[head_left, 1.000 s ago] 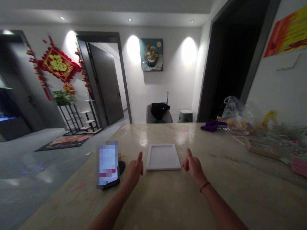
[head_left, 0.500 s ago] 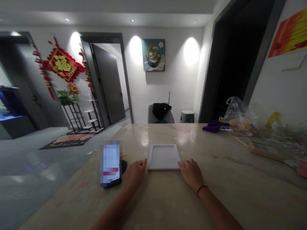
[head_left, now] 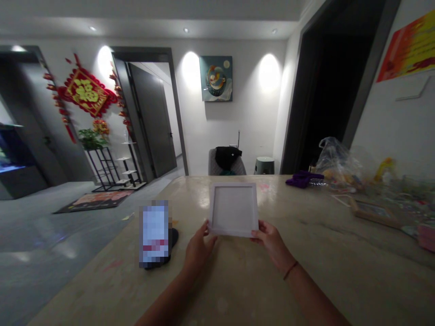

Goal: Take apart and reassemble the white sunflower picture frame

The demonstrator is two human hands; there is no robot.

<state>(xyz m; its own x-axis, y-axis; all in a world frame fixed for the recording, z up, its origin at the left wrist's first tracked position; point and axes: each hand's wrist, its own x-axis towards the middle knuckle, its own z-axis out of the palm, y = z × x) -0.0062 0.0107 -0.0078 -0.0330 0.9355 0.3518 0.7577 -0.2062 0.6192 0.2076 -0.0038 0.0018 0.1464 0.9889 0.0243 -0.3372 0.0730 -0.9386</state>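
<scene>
A white square picture frame (head_left: 234, 209) with a plain pale panel is tilted up in front of me, its face toward me. My right hand (head_left: 272, 240) grips its lower right corner, thumb on the front and fingers behind. At the lower left corner, my left hand (head_left: 199, 249) holds the edge with its fingers, while the thumb points in just below the bottom edge. A dark band circles my right wrist. To the left, a phone (head_left: 154, 233) with a lit, blurred-out screen leans on a dark stand.
The stone-topped table (head_left: 238, 280) spreads around my hands. On its right lie a wooden picture frame (head_left: 374, 213), a purple cloth (head_left: 302, 179), a clear plastic bag (head_left: 340, 158) and a pink item (head_left: 426, 237). Beyond the far edge stand a chair (head_left: 212, 163) and a grey-green bin-like object (head_left: 265, 165).
The white frame was lying flat with my hands at its sides. Now its far edge is raised and it tilts toward me, with both hands on its lower corners.
</scene>
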